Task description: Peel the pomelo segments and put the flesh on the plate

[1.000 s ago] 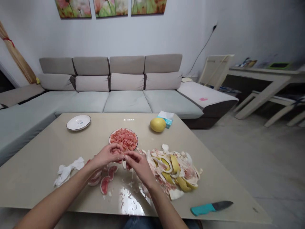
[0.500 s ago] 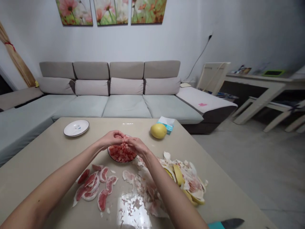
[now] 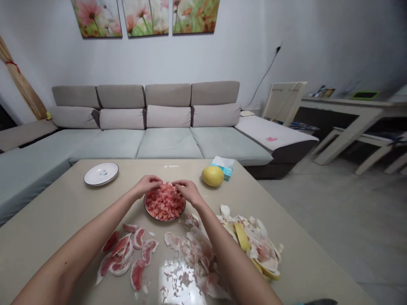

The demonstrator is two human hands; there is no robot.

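A bowl (image 3: 146, 207) heaped with pink pomelo flesh (image 3: 163, 202) stands in the middle of the beige table (image 3: 57, 207). My left hand (image 3: 146, 185) hovers over the bowl's far left rim with its fingers curled together. My right hand (image 3: 187, 190) is over the far right rim, fingers bent down onto the pink pieces. Whether either hand pinches a piece is hidden. Several unpeeled pink segments (image 3: 122, 254) lie near my left forearm.
A heap of yellow and white pomelo peel (image 3: 254, 250) lies at the right. Membrane scraps (image 3: 187, 271) litter the front. A whole yellow pomelo (image 3: 212, 176) and tissue pack (image 3: 223, 165) sit behind. An empty white plate (image 3: 101, 174) stands far left. A grey sofa (image 3: 152, 131) runs behind.
Both hands moved from the segments near the front up to the bowl, then drew slightly apart over its rim. The camera view shifted forward, and the knife and tissue wad left the view.
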